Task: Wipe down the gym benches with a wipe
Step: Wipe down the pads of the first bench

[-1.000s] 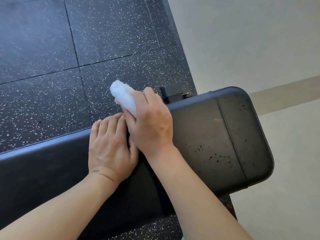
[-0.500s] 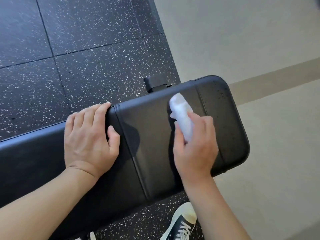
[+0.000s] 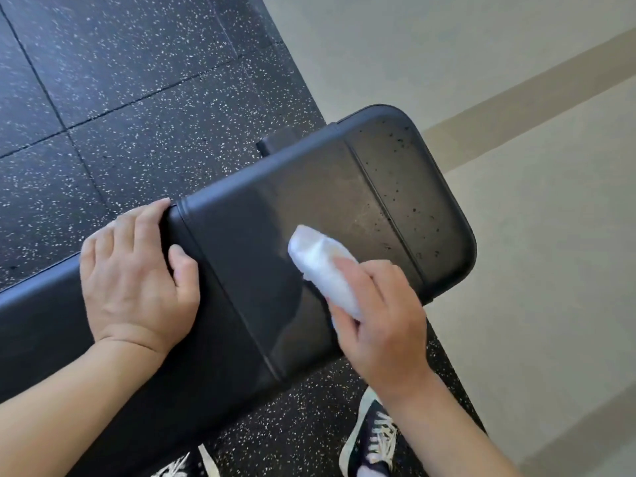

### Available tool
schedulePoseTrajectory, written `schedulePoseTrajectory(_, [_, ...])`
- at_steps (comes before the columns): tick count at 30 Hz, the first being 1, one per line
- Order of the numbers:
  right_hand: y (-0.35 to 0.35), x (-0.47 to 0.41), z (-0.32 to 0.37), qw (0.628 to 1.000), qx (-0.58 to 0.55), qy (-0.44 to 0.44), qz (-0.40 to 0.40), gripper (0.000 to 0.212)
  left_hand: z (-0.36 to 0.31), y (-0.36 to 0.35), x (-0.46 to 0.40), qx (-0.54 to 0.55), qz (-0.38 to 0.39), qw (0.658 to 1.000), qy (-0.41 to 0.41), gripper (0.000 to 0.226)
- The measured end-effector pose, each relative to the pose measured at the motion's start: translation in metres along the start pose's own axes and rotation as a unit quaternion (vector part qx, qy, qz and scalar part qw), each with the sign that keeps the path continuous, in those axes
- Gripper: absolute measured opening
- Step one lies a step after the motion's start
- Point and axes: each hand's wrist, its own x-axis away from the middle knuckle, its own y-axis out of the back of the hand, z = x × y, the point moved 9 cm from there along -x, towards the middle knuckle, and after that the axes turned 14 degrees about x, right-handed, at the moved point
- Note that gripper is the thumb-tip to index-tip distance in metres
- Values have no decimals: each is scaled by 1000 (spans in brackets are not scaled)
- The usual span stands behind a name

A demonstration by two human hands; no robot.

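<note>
Right grip: my right hand (image 3: 382,321) has its fingers curled round a rolled white wipe (image 3: 323,266), pinching it between thumb and fingers, so this grip is closed on the wipe.
Wipe: the free end of the roll points up and to the left, away from my palm, and presses on the pad's top surface; its lower end is hidden in my hand.
Left grip: my left hand (image 3: 137,277) lies flat on the tabletop with its fingers straight and reaching over the far edge, thumb spread out to the side; this grip is open and holds nothing.
Tabletop: a black padded vinyl gym bench (image 3: 241,270), running from the lower left to a rounded end at the upper right, with raised seams crossing the pad.
Where the wipe sits: on the middle section of the pad, between the seam beside my left thumb and the seam near the rounded end.
Pad surface: dark specks dot the end section beyond the far seam; a duller streak lies just above the wipe.
Floor: black rubber tiles with white flecks (image 3: 120,80) under the bench, meeting a pale beige smooth floor (image 3: 533,270) on the right.
Feet: dark lace-up sneakers with white soles (image 3: 370,438) stand below the near edge of the bench.
</note>
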Motion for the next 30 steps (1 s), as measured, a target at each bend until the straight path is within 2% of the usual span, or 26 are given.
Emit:
schedulePoseTrajectory(4, [9,-30,-54,993,42,-106,-43,22,1,0,0,1,1,1000,-1,58])
schedulePoseTrajectory(8, [-11,-78,-18,986,12,-159,-44,26,1,0,0,3,2,1000,9,58])
schedulePoseTrajectory(11, [-27,-98,36,993,-1,-118,-26,31,2,-1,0,7,8,1000,13,58])
schedulePoseTrajectory(14, [-31,-74,81,999,-42,-15,15,29,2,-2,1,15,14,1000,20,60])
schedulePoseTrajectory(17, [-20,-33,63,998,-34,42,27,23,1,-1,1,15,15,1000,21,60])
schedulePoseTrajectory(21, [3,-12,-20,1000,25,7,3,27,-3,1,0,7,3,1000,8,59])
schedulePoseTrajectory(24, [6,-34,-50,996,56,-61,-21,23,-3,1,0,3,4,1000,1,59])
schedulePoseTrajectory(27, [-11,-73,-26,991,49,-119,-19,26,-3,2,1,6,0,1000,1,58])
schedulePoseTrajectory(30, [-35,-109,38,996,24,-83,6,31,-4,2,1,8,2,1000,2,58])
